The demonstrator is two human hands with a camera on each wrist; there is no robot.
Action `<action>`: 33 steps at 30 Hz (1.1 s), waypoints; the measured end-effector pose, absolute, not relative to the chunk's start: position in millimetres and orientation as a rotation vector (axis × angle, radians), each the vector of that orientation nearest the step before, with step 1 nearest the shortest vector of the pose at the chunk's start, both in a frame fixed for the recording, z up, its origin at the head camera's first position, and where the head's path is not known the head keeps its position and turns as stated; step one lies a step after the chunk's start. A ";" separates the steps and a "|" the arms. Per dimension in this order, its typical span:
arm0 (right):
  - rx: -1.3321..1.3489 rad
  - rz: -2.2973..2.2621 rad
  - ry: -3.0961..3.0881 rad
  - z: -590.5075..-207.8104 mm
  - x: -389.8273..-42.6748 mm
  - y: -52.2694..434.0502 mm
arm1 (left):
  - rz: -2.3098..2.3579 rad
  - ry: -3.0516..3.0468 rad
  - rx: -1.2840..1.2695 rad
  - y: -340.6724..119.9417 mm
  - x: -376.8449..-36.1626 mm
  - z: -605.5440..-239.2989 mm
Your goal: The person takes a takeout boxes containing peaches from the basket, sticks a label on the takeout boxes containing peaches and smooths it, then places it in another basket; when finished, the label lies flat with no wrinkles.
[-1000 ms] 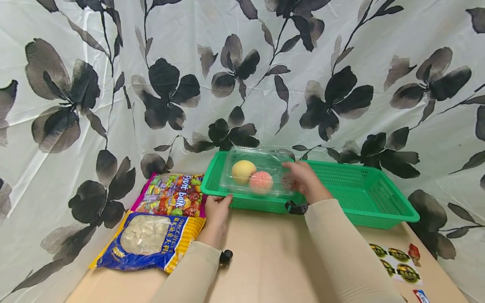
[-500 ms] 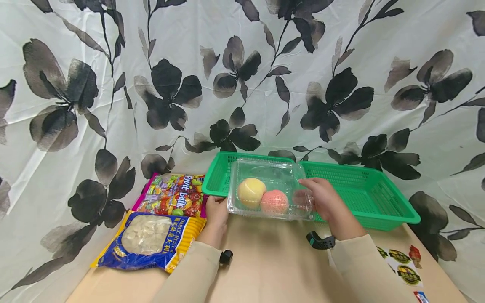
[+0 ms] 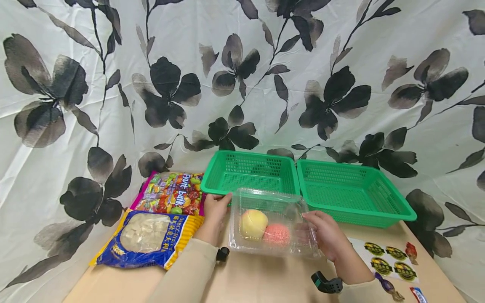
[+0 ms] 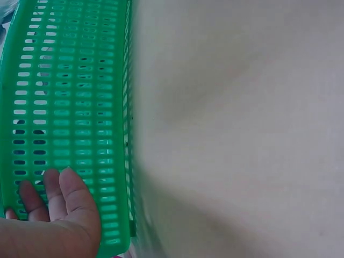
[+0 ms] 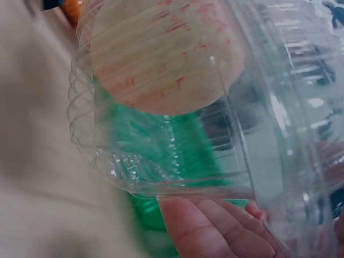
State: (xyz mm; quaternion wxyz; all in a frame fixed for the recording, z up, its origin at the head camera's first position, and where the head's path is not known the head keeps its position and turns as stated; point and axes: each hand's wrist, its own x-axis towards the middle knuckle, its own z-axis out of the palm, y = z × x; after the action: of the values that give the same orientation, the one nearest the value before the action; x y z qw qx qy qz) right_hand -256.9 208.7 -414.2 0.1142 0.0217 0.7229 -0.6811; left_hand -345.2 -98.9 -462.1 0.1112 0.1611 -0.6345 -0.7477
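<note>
My right hand [image 3: 327, 235] grips the right end of a clear plastic clamshell box [image 3: 299, 246], tilted in front of the left green basket [image 3: 216, 168]. Through its plastic show a round yellow item [image 3: 254, 224] and a round pink one [image 3: 277, 234]. In the right wrist view, the fingers are at the box's edge, with a pale, red-streaked ball [image 5: 161, 59] behind the plastic. My left hand [image 3: 215, 214] is at the basket's near left corner; the left wrist view shows its fingers [image 4: 75, 193] extended against the slotted wall.
A second green basket [image 3: 356, 189] stands right of the first. To the left lie a fruit candy bag [image 3: 170, 193] and a blue-and-yellow pasta bag [image 3: 147, 240]. A sticker sheet [image 3: 388, 256] and several wrapped candies, one purple [image 3: 389, 287], lie at right. A floral cloth [image 3: 265, 84] hangs behind.
My right hand has brought the clamshell box from over the left basket toward me, down in front of its rim. The left hand has stayed at the basket's corner.
</note>
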 end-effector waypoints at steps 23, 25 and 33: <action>0.222 -1.762 2.472 -459.4 -245.1 194.6 | -2.227 -1.870 0.471 -99.6 -343.3 -462.8; 0.235 -1.717 2.524 -459.9 -243.5 194.6 | -2.233 -1.872 0.466 -99.7 -342.9 -462.6; 0.279 -1.679 2.556 -460.1 -242.0 197.2 | -2.242 -1.869 0.477 -98.5 -341.7 -460.6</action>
State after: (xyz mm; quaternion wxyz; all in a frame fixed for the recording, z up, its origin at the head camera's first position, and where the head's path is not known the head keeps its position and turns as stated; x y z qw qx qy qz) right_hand -242.0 197.2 -460.1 0.0354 0.0907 0.8318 -0.5464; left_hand -341.7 -98.5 -460.6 0.0919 0.1605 -0.6294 -0.7547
